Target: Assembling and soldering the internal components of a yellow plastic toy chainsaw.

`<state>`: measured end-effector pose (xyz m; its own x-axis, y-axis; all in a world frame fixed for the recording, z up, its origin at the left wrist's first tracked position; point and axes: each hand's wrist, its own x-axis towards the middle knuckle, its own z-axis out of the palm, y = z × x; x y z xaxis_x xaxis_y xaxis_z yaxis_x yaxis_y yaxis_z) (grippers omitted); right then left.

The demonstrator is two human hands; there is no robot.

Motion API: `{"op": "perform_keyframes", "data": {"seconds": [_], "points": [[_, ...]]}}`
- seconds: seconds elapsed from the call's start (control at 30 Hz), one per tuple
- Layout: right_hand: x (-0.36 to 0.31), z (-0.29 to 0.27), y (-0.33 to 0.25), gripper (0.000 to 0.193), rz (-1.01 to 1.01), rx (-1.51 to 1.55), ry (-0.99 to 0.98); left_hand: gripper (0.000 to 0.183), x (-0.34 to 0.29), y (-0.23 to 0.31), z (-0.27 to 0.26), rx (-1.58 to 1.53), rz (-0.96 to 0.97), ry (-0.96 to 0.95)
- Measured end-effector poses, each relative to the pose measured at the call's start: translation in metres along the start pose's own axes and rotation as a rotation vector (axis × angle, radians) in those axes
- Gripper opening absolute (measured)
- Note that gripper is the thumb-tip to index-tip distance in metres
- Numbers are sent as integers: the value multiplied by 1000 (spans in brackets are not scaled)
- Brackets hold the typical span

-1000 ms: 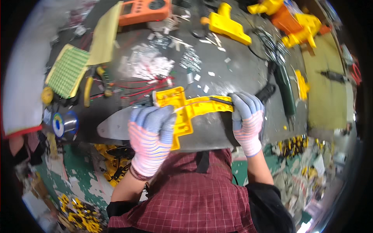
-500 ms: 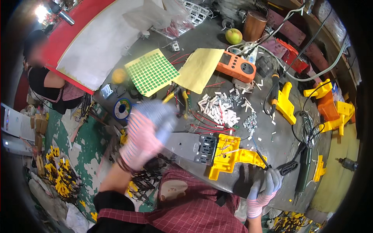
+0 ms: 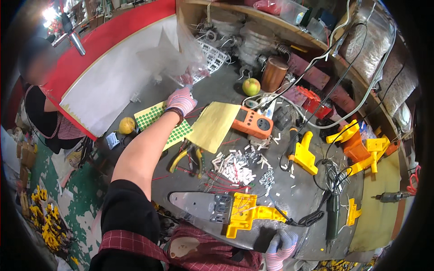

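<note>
My left hand (image 3: 181, 102), in a striped pink-and-grey glove, stretches to the far side of the bench. Its fingers are drawn together over a small whitish part that they mostly hide. Under my forearm lies a yellow sheet of green dots (image 3: 151, 116), beside a plain yellow sheet (image 3: 216, 126). My right hand (image 3: 280, 249), gloved alike, rests loosely bent at the bench's front edge with its fingers apart and nothing visible in them. Just beyond it is an open yellow handle shell (image 3: 244, 212) with thin wires inside, joined to a grey pointed metal plate (image 3: 192, 204).
White tubular pieces (image 3: 233, 169) and small metal parts are heaped mid-bench, beside yellow-handled pliers (image 3: 200, 159). An orange socket box (image 3: 254, 123), an apple (image 3: 251, 86) and a soldering iron (image 3: 293, 142) stand beyond. At right lie yellow shells (image 3: 305, 153) and a dark green tool (image 3: 332, 217). Another person sits at left.
My left hand has moved from above the near-left bench to the far side, past the dotted sheet. My right hand has drawn back from the cable by the yellow shell. The view has shifted.
</note>
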<state>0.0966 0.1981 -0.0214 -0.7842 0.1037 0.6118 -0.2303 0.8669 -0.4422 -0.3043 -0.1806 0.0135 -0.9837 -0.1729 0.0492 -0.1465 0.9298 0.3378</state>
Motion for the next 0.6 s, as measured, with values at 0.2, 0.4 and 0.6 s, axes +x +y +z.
{"op": "perform_keyframes", "data": {"seconds": [0.2, 0.4, 0.6], "points": [[0, -6, -1, 24, 8, 33, 17, 57, -88, 28, -68, -909, 137, 45], [42, -22, -22, 33, 33, 350, -218, 46, -286, 75, -65, -524, 733, 238], [100, -26, -85, 45, 712, 1352, -488, 33, -387, 126, -19, -488, 841, 71]]}}
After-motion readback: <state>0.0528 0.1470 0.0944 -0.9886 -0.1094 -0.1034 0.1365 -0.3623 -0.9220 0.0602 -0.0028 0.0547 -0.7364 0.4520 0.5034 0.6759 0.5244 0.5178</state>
